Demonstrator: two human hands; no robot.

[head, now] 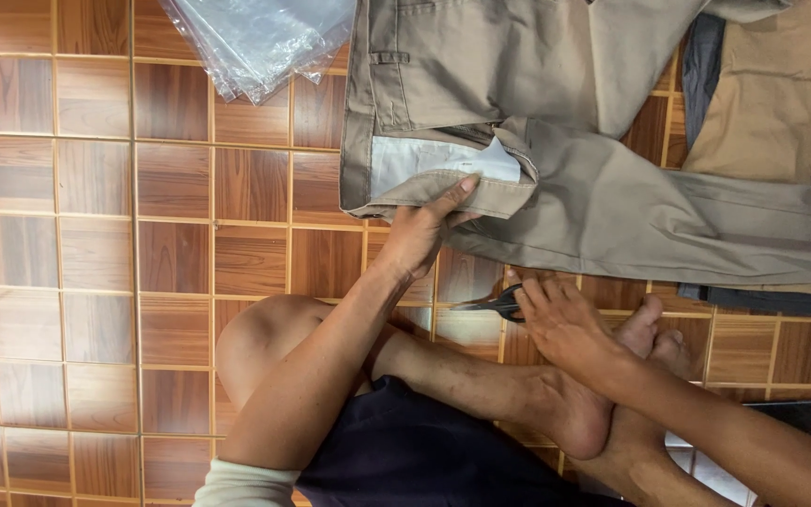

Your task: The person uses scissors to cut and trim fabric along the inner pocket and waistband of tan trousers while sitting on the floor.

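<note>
left hand (421, 235): pressing the folded waistband of the khaki trousers (556, 141)
right hand (565, 324): on small scissors (499, 302), tiled floor (96, 235)

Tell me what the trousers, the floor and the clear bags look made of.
Trousers: khaki woven cloth, probably cotton twill, matte, with soft creases. Floor: glossy tiles with a wood-grain print, likely ceramic, with pale grout lines. Bags: thin clear plastic film, shiny and wrinkled.
</note>
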